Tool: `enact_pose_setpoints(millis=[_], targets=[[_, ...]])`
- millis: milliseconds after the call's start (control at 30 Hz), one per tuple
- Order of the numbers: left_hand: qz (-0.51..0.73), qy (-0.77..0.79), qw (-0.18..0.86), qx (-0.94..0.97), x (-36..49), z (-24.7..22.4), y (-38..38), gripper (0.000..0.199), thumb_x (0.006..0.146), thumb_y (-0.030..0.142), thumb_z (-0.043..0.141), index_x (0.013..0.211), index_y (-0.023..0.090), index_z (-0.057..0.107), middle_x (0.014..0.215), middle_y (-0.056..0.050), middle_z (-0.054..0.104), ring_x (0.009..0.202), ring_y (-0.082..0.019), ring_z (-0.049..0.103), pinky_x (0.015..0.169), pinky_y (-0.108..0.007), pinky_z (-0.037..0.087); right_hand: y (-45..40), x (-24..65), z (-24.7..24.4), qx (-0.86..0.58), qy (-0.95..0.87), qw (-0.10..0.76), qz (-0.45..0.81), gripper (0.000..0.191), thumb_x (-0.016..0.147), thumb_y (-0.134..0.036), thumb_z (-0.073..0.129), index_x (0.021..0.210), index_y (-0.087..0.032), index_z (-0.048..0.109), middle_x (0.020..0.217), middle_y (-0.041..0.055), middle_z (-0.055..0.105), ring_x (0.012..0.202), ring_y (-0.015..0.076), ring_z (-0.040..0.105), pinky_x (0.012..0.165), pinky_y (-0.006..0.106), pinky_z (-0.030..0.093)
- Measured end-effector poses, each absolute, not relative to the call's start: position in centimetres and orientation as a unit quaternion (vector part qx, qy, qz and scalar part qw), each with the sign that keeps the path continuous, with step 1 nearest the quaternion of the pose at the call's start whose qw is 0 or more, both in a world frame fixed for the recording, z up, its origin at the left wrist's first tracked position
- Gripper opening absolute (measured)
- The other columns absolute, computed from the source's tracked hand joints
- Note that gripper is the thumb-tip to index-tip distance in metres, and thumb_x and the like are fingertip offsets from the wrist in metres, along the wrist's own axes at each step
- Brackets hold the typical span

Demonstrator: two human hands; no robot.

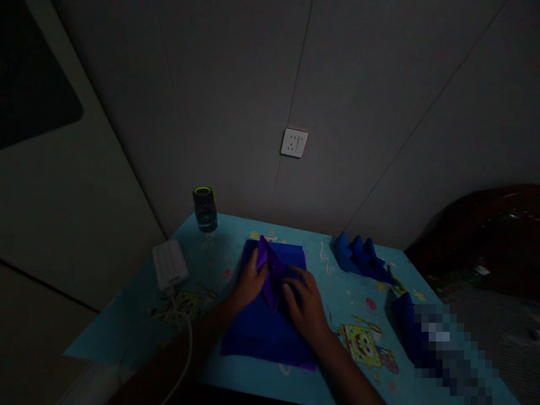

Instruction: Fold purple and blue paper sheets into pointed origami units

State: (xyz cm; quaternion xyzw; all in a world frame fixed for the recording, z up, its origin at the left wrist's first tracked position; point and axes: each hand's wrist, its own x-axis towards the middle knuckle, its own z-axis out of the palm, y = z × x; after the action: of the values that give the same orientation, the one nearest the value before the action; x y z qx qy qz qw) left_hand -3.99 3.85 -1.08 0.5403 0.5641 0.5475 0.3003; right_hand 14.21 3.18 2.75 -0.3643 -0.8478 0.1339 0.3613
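A folded purple paper (273,275), with a pointed top and an opening along its middle, stands tilted above a stack of blue and purple paper sheets (265,334). My left hand (250,281) is closed on its left side, the thumb toward the front. My right hand (306,301) is at its right side with fingers bent and apart; whether the fingertips touch the paper is too dark to make out. At the right of the table lies a row of folded blue paper shapes (358,257) with pointed tops.
Another blue folded piece (404,323) lies at the right edge beside a pixelated patch. A dark bottle (205,211) stands at the back left. A white power bank (170,263) with a white cable (188,343) lies left of my arm. The table (337,298) meets a grey wall with a socket (294,143).
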Motion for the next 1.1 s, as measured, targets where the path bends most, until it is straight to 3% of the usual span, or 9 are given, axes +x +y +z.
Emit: enact_pose_setpoints(millis=[133, 233, 400, 567, 800, 1100], targets=[[0.541, 0.562, 0.271, 0.564, -4.0, -1.1, 3.8, 0.051, 0.093, 0.022, 0.046, 0.142, 0.017, 0.034, 0.14, -0.013, 0.052, 0.13, -0.023, 0.05, 0.111, -0.042, 0.038, 5.1, 13.4, 2.5, -0.396, -0.808, 0.38, 0.214, 0.025, 0.094, -0.032, 0.052, 0.113, -0.019, 0.063, 0.117, 0.0119, 0.065, 0.11, 0.0253, 0.061, 0.097, 0.043, 0.047], [0.522, 0.564, 0.252, 0.588, -3.8, -1.6, 3.7, 0.057, 0.089, 0.019, 0.05, 0.143, 0.018, 0.032, 0.141, -0.015, 0.05, 0.13, -0.025, 0.05, 0.111, -0.044, 0.039, 5.0, 12.5, 1.6, -0.406, -0.764, 0.395, 0.308, 0.031, 0.093, -0.034, 0.053, 0.12, -0.019, 0.057, 0.102, 0.0078, 0.072, 0.089, 0.0215, 0.068, 0.08, 0.034, 0.054], [0.477, 0.565, 0.21, 0.64, -3.6, -1.8, 3.4, 0.072, 0.082, 0.016, 0.058, 0.147, 0.019, 0.027, 0.144, -0.015, 0.047, 0.135, -0.027, 0.044, 0.112, -0.045, 0.037, 3.7, 12.6, 0.4, -0.428, -0.716, 0.419, 0.358, 0.038, 0.093, -0.034, 0.051, 0.127, -0.019, 0.048, 0.085, 0.0031, 0.072, 0.068, 0.0178, 0.066, 0.059, 0.027, 0.05], [0.443, 0.568, 0.207, 0.662, -3.6, -0.7, 2.9, 0.083, 0.077, 0.018, 0.064, 0.15, 0.019, 0.023, 0.142, -0.016, 0.046, 0.135, -0.031, 0.042, 0.111, -0.047, 0.037, 3.7, 13.4, 0.3, -0.459, -0.702, 0.428, 0.336, 0.029, 0.093, -0.034, 0.05, 0.118, -0.02, 0.048, 0.082, 0.0024, 0.071, 0.067, 0.0181, 0.066, 0.059, 0.027, 0.048], [0.456, 0.554, 0.251, 0.65, -3.6, -0.1, 2.7, 0.079, 0.073, 0.014, 0.064, 0.145, 0.019, 0.03, 0.14, -0.015, 0.05, 0.129, -0.029, 0.05, 0.108, -0.046, 0.04, 3.6, 13.5, 0.9, -0.469, -0.707, 0.435, 0.302, 0.014, 0.094, -0.034, 0.049, 0.102, -0.022, 0.051, 0.081, 0.0015, 0.068, 0.07, 0.0181, 0.066, 0.063, 0.027, 0.048], [0.493, 0.509, 0.328, 0.625, -3.9, 0.4, 2.5, 0.076, 0.069, 0.009, 0.068, 0.139, 0.022, 0.042, 0.114, -0.007, 0.067, 0.105, -0.024, 0.064, 0.097, -0.041, 0.049, 3.5, 13.8, 0.9, -0.473, -0.723, 0.432, 0.259, 0.009, 0.095, -0.031, 0.045, 0.094, -0.023, 0.048, 0.075, -0.0002, 0.063, 0.065, 0.0172, 0.062, 0.061, 0.026, 0.045]])
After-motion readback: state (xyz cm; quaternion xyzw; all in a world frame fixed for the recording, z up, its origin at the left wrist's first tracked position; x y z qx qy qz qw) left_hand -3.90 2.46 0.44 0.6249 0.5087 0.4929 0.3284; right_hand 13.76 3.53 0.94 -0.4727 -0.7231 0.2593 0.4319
